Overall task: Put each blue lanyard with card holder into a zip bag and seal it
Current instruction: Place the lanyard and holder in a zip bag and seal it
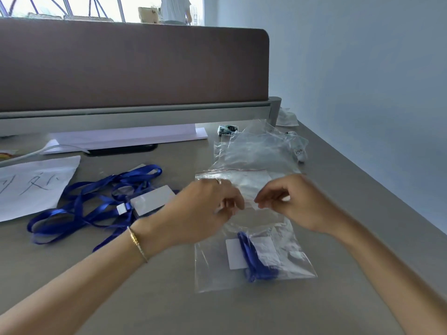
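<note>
Two grips, left hand (205, 209) and right hand (290, 201), pinching zip bag (217, 267); loose lanyards (79, 213) alongside.

Both hands are blurry, so the fingers are hard to tell apart. The left hand (208, 209) and the right hand (292, 204) meet at the top edge of the zip bag (217, 269), and their fingertips cover that edge, so you cannot tell if it is zipped. The blue lanyard in the bag (251, 259) is bunched up, and part of its card holder (235, 253) is hidden under it. The left wrist covers a bit of the loose lanyards (79, 209) on the counter (150, 298). The paper sheet (33, 187) is cut off by the left edge, and its writing is too faint to read. The pile of clear bags (256, 148) hides a small thing behind it.
</note>
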